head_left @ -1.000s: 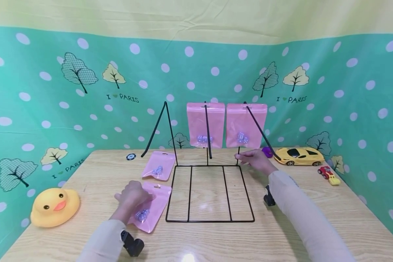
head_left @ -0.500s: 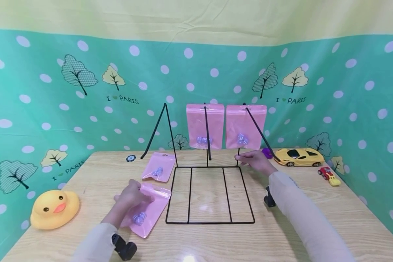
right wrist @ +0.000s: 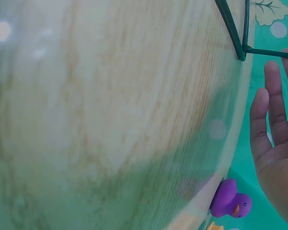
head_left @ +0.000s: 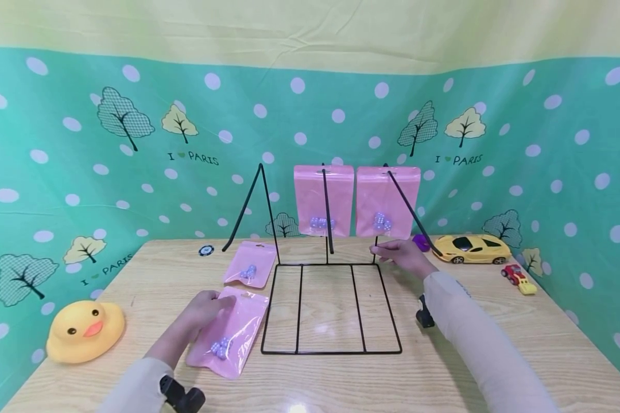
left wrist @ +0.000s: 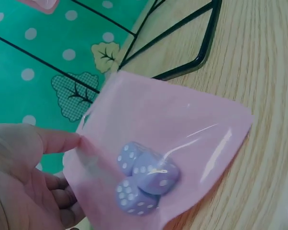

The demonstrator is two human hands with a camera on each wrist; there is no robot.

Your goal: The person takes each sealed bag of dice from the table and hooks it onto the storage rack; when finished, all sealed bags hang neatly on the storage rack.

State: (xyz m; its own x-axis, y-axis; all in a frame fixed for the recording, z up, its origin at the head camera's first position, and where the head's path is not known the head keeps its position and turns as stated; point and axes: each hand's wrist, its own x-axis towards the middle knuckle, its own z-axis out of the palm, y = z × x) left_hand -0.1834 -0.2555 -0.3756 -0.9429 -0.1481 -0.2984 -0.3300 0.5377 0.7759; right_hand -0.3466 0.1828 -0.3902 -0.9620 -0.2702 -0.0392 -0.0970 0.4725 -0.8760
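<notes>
My left hand (head_left: 204, 312) pinches the upper left edge of a pink zip bag (head_left: 240, 321), its thumb on the front face. Several lilac dice (left wrist: 146, 177) show inside this bag, which is tilted off the table in the left wrist view. My right hand (head_left: 403, 255) holds the right rear post of a black wire display rack (head_left: 330, 351) between its fingertips. In the right wrist view that hand's thumb is out of sight. Two pink bags of dice, a middle bag (head_left: 310, 192) and a right bag (head_left: 374, 195), hang on the rack's hooks; the left hook (head_left: 243, 206) carries nothing.
Another pink dice bag (head_left: 250, 265) lies left of the rack, near a poker chip (head_left: 206, 250). A yellow duck (head_left: 86, 331) sits at far left. Behind my right hand are a purple duck (right wrist: 230, 199), a yellow toy car (head_left: 472, 249) and a red-yellow toy vehicle (head_left: 518, 279).
My left hand has taken the nearer bag by its edge, lifting it slightly and shifting it left toward me. The right hand stays at the rack's post.
</notes>
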